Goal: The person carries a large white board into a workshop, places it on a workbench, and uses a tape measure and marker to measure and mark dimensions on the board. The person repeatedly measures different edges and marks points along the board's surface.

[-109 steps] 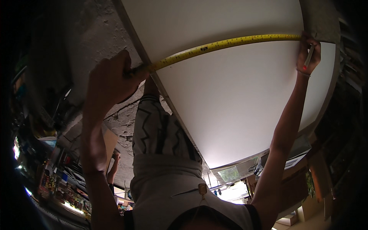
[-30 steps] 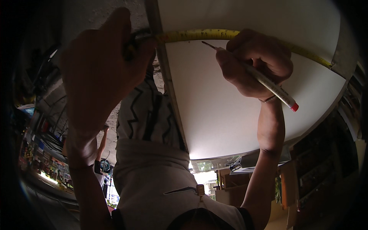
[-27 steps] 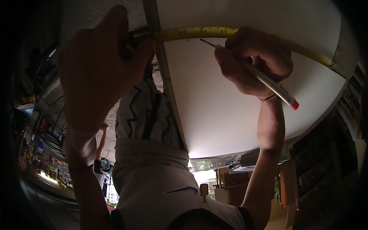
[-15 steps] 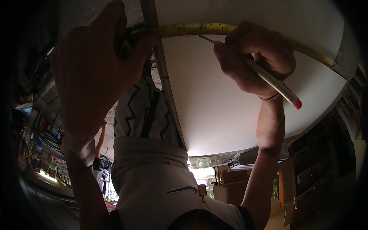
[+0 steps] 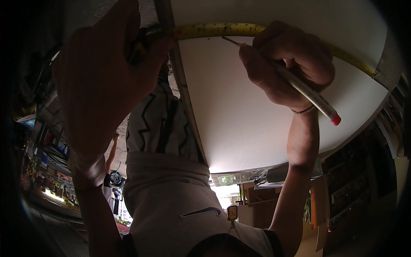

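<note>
A yellow tape measure (image 5: 231, 29) is drawn out across a white panel (image 5: 239, 124), its far end near the panel's right edge. At the left edge, my left hand (image 5: 102, 77) is closed round the dark tape case, which is mostly hidden by the fingers. My right hand (image 5: 295, 64) grips a pale, slim pen (image 5: 317, 100) with a red end cap. The pen's thin dark tip hovers at or just over the panel below the tape; contact cannot be made out. A small dark mark (image 5: 208, 39) shows to the left of the tip.
My trousered leg (image 5: 150, 124) is beside the panel's left edge. Brown boards (image 5: 261, 207) and shelving stand to the right. Cluttered shelves (image 5: 47, 171) line the left side. Part of another person (image 5: 112, 154) appears at a distance behind my left forearm.
Both hands keep their holds. My right hand and the pen's red end have shifted slightly right; the tape appears marginally higher in view. The pen tip stays near the same spot on the panel.
</note>
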`<state>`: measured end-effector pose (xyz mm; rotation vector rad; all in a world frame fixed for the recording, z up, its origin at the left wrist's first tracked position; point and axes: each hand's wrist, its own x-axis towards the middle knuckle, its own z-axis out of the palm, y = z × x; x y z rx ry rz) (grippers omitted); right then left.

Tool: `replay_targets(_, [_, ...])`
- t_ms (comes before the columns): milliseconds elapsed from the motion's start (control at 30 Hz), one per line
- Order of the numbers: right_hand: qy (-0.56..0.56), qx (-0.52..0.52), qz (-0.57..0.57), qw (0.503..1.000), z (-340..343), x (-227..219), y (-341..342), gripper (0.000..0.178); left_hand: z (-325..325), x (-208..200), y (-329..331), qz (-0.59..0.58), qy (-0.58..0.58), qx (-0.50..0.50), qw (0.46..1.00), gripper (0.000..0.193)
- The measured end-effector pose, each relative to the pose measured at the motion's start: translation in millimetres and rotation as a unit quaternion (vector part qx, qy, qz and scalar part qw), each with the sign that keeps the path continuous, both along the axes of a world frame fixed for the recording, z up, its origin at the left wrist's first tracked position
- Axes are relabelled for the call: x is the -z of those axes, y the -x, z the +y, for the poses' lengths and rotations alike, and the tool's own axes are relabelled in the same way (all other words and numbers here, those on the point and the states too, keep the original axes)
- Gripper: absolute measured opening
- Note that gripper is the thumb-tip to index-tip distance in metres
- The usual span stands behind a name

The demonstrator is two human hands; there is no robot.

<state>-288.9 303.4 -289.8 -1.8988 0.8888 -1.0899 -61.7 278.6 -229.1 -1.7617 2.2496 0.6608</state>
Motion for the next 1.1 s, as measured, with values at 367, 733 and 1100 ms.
replay_targets(367, [0.0, -0.008, -0.004, 1.0, -0.6, 1.2, 0.2, 0.021, -0.2, -1.1, 0.8, 0.005, -0.001, -0.004, 1.0, 0.037])
replay_targets(733, [0.002, -0.011, -0.025, 1.0, -0.6, 2.4, -1.0, 0.022, -1.0, 2.0, -1.6, 0.024, -0.003, 0.002, 1.0, 0.035])
replay_targets(1100, [-0.018, -0.023, -0.01, 1.0, -2.7, -3.4, -1.7, 0.022, -0.9, 3.4, -2.9, 0.021, 0.005, 0.005, 1.0, 0.036])
